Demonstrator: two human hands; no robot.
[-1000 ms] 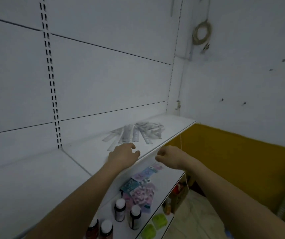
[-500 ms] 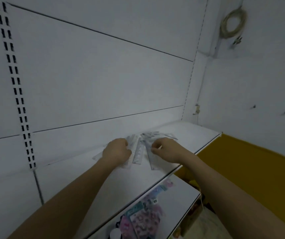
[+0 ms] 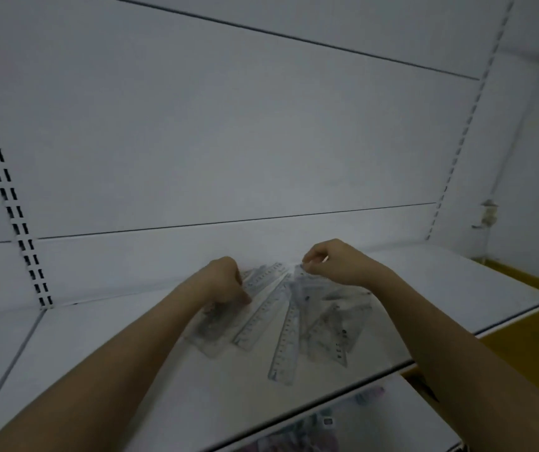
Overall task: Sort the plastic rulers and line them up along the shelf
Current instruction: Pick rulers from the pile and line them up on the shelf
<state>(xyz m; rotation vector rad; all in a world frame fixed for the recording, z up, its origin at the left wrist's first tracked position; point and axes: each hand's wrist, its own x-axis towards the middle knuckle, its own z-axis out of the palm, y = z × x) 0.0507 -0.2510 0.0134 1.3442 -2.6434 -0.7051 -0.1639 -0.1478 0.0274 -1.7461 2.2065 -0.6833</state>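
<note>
White shelf (image 3: 98,370) bearing a fanned, overlapping heap of clear plastic rulers (image 3: 281,324), none yet lined up, so sorting appears barely begun; left hand (image 3: 225,282) curled upon the heap, right hand (image 3: 333,262) pinching 1 ruler's far end.

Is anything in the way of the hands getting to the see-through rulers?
No. Both the left hand and the right hand are already on the fanned-out rulers on the shelf.

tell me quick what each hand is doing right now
Left hand: fingers curled, resting on the fanned clear rulers.
Right hand: pinching the rulers' far ends.
</note>
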